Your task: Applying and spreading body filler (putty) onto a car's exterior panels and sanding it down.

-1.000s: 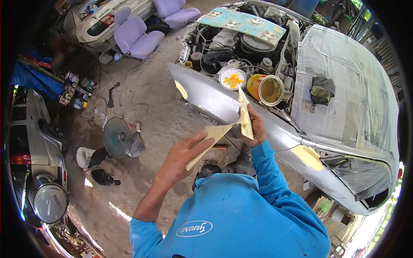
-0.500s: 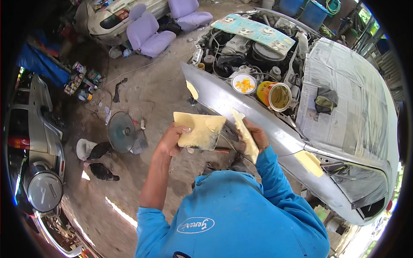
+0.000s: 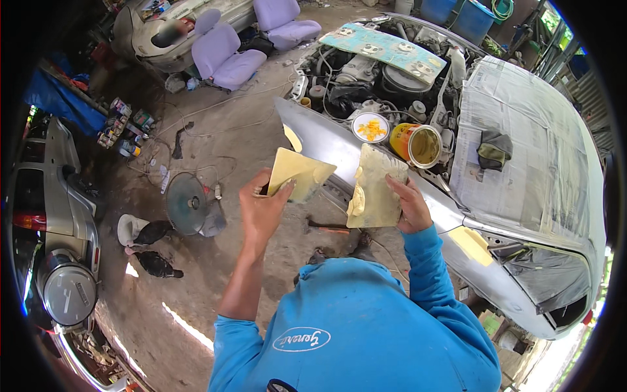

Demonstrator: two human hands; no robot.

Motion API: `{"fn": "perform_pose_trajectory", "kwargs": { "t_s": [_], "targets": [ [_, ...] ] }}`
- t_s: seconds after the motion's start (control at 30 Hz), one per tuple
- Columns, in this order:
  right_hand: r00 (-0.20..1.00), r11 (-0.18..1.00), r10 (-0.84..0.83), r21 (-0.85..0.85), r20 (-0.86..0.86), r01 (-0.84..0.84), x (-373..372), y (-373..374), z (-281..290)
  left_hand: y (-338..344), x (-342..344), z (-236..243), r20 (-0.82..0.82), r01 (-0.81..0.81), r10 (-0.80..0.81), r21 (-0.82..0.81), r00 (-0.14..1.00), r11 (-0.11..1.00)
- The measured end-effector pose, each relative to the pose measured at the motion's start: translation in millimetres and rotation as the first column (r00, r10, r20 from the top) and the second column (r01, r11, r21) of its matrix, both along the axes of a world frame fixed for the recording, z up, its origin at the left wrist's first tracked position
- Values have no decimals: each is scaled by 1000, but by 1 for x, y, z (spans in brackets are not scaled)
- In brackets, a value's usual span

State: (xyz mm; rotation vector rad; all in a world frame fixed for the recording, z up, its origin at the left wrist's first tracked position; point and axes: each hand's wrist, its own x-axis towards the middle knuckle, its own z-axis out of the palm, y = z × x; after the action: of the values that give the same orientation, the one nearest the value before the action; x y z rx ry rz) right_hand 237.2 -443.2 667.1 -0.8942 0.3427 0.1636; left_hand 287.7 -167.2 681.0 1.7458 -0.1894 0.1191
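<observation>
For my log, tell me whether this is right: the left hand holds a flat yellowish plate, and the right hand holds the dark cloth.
Not quite: the head view shows the right hand holding a second flat plate; the dark cloth lies on the newspaper covering. The left hand does hold a flat yellowish plate.

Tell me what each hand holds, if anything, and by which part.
The left hand holds a flat yellowish sheet by its lower left side; the right hand holds a second sheet by its right edge.
</observation>
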Motion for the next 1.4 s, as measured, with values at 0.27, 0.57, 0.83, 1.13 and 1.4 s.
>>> {"fn": "perform_pose_trajectory", "kwargs": {
  "t_s": [0.27,0.57,0.83,1.13,1.4],
  "targets": [
    [931,886,14,-436,364,157,-6,19,1,-17,-8,23,533,-149,-138,460,835,875],
    [941,748,-44,-613,336,254,12,30,5,-35,-13,39,435,-66,-659,860,614,506],
    [962,763,-86,-603,261,232,21,35,3,-22,-24,33,341,84,-737,877,584,473],
    [807,814,-360,-265,468,517,23,33,39,1,-35,6,351,296,-698,721,624,627],
    [994,963,-61,267,86,36,-10,62,25,-31,-51,-17,530,265,-310,161,789,951]
  ]
}}
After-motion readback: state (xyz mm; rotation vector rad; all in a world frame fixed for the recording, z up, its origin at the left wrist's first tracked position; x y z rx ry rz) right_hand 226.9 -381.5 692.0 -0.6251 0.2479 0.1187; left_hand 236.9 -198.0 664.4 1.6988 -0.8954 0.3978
